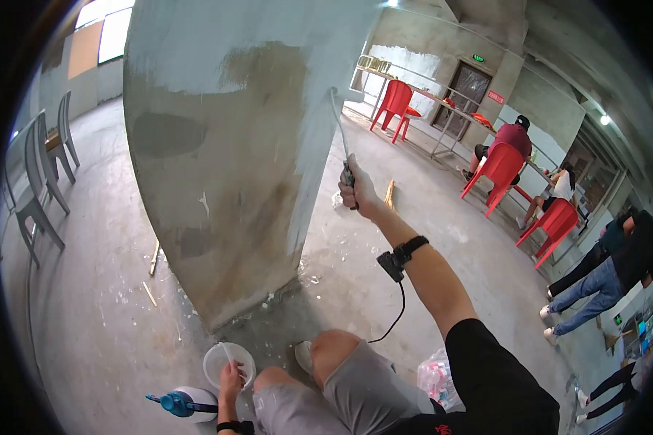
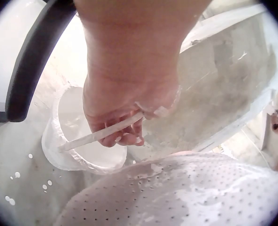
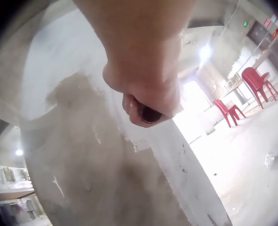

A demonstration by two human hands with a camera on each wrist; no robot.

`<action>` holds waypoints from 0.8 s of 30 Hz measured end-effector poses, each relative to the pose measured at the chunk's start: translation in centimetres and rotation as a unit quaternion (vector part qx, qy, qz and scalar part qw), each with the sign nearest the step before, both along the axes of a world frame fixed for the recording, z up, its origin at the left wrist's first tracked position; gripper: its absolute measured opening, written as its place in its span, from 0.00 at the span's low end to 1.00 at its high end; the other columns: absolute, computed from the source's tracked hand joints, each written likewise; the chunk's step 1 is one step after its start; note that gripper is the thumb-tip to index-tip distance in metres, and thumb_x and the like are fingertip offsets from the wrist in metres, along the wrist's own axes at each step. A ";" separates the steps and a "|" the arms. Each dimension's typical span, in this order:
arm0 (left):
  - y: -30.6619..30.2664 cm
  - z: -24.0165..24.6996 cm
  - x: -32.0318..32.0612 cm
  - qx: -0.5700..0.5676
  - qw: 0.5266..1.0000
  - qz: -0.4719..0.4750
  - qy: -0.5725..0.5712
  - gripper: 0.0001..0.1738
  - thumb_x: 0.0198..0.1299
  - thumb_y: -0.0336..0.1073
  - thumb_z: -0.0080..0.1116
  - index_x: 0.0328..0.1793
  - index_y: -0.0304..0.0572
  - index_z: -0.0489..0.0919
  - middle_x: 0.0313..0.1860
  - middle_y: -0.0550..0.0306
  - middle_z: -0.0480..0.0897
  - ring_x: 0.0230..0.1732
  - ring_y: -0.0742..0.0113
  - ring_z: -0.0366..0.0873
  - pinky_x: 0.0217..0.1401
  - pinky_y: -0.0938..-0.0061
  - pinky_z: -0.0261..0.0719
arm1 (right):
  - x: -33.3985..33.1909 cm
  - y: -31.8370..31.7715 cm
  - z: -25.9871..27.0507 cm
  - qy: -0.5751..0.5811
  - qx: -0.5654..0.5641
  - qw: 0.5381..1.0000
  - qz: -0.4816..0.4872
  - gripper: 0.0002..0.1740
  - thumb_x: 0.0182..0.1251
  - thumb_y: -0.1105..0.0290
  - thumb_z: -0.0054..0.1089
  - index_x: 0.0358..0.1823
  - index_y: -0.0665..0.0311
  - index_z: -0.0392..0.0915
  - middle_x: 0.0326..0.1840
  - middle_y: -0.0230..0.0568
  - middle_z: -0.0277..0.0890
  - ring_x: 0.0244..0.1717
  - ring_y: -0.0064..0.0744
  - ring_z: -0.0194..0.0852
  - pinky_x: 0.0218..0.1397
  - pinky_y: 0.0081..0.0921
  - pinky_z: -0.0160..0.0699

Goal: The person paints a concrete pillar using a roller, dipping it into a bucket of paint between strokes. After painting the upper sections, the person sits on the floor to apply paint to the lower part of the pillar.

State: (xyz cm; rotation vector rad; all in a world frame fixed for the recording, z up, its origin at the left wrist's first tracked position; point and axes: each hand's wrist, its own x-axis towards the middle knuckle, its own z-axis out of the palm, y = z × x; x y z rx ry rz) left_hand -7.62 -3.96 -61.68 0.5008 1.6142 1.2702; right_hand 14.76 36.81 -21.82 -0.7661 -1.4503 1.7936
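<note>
My right hand (image 1: 363, 192) is raised beside the column (image 1: 218, 159) and grips the dark handle of a tool (image 1: 339, 116). The tool's long, thin, slightly curved grey part reaches up to the column's whitened right edge; I cannot tell its kind. In the right wrist view, the fingers wrap the handle (image 3: 151, 115), and only its dark end shows. Low down by the knees, my left hand (image 1: 231, 378) hangs over a white plastic bucket (image 1: 212, 365). Its fingers curl round the bucket's narrow white strap handle (image 2: 99, 134), which crosses the opening. White smears mark the left palm.
A white jug with a blue lid (image 1: 178, 402) stands beside the bucket. Wood strips (image 1: 154, 257) lie left of the column, grey chairs (image 1: 40, 181) beyond. A clear bag of bottles (image 1: 439, 377) sits right of the legs. Red chairs (image 1: 497, 174) and several people are farther right.
</note>
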 end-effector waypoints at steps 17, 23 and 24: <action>0.0 -0.4 -0.4 0.009 1.000 -0.008 -0.010 0.24 0.73 0.50 0.36 0.44 0.36 0.75 0.19 0.57 0.74 0.10 0.73 0.65 0.12 0.77 0.62 | -0.7 1.8 4.8 0.033 0.016 0.998 0.051 0.35 0.65 0.30 0.38 0.17 0.53 0.58 0.09 0.24 0.47 0.06 0.19 0.37 0.10 0.21 0.34; -0.5 -2.0 -0.3 0.020 1.000 0.011 -0.016 0.25 0.73 0.50 0.35 0.44 0.35 0.75 0.19 0.57 0.74 0.09 0.72 0.65 0.11 0.77 0.62 | 2.1 -1.0 0.0 -0.086 0.034 0.996 0.004 0.34 0.66 0.30 0.37 0.16 0.52 0.57 0.09 0.22 0.45 0.07 0.18 0.35 0.10 0.21 0.34; -0.5 -1.9 -0.3 0.023 1.000 0.012 -0.016 0.25 0.73 0.50 0.35 0.43 0.34 0.75 0.18 0.56 0.74 0.09 0.72 0.65 0.11 0.77 0.62 | 1.9 -0.9 0.7 -0.083 0.036 0.996 0.003 0.34 0.66 0.30 0.37 0.16 0.52 0.57 0.09 0.22 0.45 0.07 0.18 0.35 0.10 0.21 0.34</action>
